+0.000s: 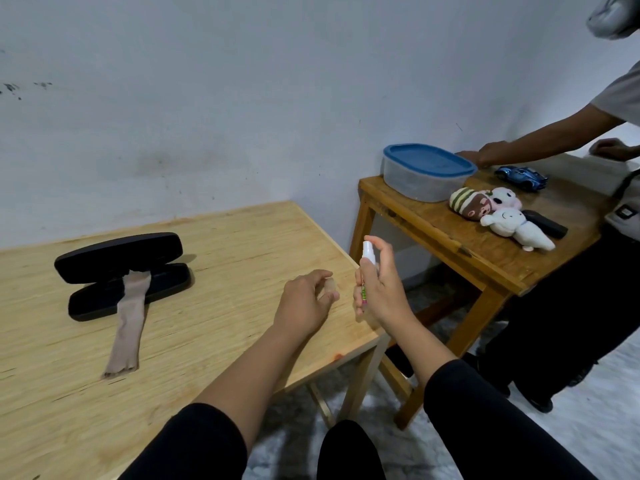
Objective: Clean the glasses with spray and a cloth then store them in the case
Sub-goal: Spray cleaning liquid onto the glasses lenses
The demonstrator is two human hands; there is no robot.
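We grip spray bottle (367, 259) in right hand (381, 289), finger on nozzle; left hand (304, 299) curled, contents unclear, glasses unseen. Cloth (130, 313) + open case (121, 271) far left of hands, untouched; wipe, storing left.

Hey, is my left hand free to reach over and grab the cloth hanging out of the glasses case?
Probably yes. The left hand hovers over the table with bare wood between it and the cloth, which drapes from the open case. It may be pinching something small, though; I cannot tell.
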